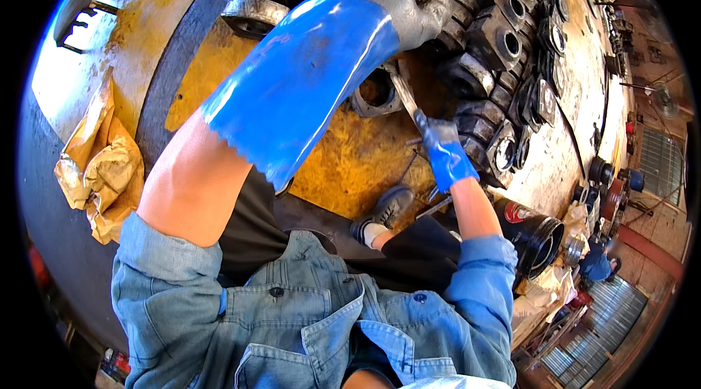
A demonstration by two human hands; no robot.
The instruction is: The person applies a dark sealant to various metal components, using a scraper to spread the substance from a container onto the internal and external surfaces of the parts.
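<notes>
Blue-gloved L hand point(416, 5) is hanging curled, contents unclear, beyond ring casting point(365, 106) on yellow floor point(343, 162), while R hand point(440, 137), apart, is gripping stick-like tool point(406, 91) slantwise beside it, prob. for reach, metal blocks point(493, 42) sitting in rows, prob. saving space.

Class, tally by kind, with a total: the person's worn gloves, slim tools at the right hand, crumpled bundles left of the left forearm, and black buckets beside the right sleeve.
Gloves: 2
Slim tool: 1
Crumpled bundle: 1
Black bucket: 1
Total: 5
</notes>
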